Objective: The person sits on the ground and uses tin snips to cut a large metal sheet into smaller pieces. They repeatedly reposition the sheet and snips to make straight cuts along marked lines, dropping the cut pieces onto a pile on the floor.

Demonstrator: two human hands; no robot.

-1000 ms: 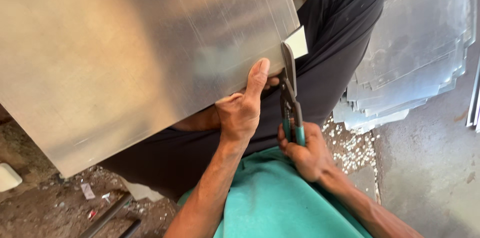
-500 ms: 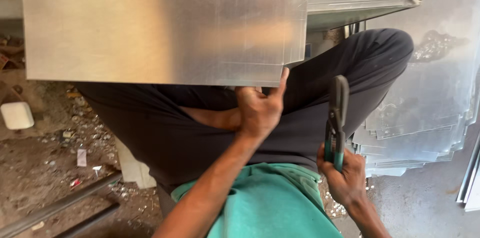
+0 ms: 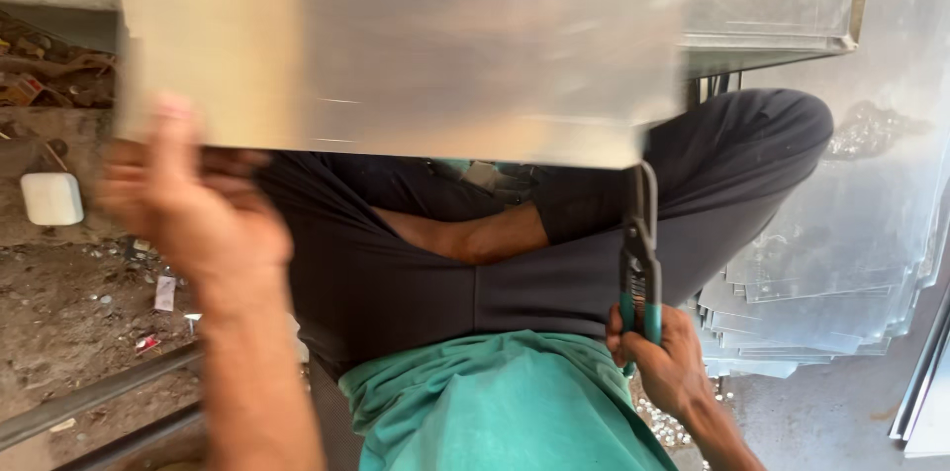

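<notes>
Dusty ground and a stack of cut sheets (image 3: 841,273) surround me as I sit with the metal sheet (image 3: 416,46) across my lap. My left hand (image 3: 188,214), blurred, grips its near-left edge, while my right hand (image 3: 668,357) is closed round the snips (image 3: 640,263), their blades meeting the sheet's near-right corner. I judge I'm lining up a cut; next needs steady squeezing.

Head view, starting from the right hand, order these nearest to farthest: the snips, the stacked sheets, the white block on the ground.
From the right hand:
1. Snips, gripped in that hand, jaws up at the big sheet's lower right corner.
2. Stacked sheets, just to its right on the ground.
3. White block, far across at the left edge, beyond the blurred left hand.
</notes>
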